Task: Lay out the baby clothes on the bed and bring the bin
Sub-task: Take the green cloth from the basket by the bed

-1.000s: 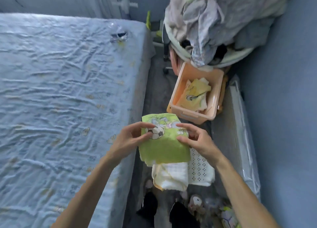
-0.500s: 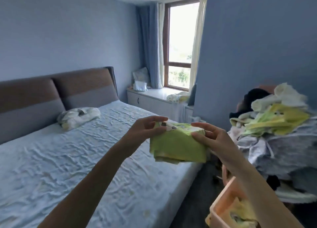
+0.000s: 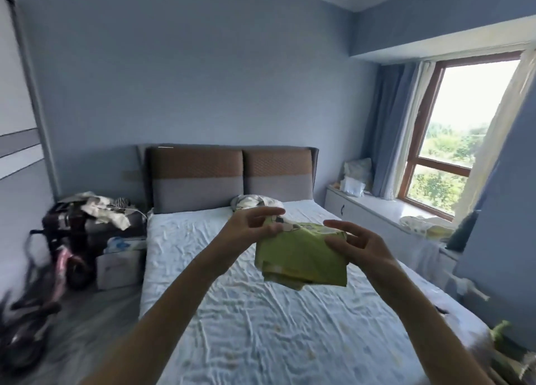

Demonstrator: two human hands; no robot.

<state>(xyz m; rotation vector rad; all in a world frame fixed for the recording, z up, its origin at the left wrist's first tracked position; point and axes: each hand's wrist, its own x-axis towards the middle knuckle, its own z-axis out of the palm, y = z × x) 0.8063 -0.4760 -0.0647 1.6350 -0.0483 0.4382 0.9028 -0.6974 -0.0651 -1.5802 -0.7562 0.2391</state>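
Green baby garment (image 3: 301, 257), folded, soft, light: left hand (image 3: 249, 228) and right hand (image 3: 356, 245) pinch its top corners above bed (image 3: 232, 312); likely unfolds limply.

A loaded stroller (image 3: 92, 225), blurred, stands near a window (image 3: 464, 141).

Both arms outstretched, left hand (image 3: 252, 225) pinching, right hand (image 3: 356, 247) gripping with fingers spread

Both forearms are bare to the lower frame edge, with no sleeve, watch, ring or glove visible. The left hand (image 3: 251, 230) enters from 7 o'clock, the right hand (image 3: 358, 247) from 5 o'clock.
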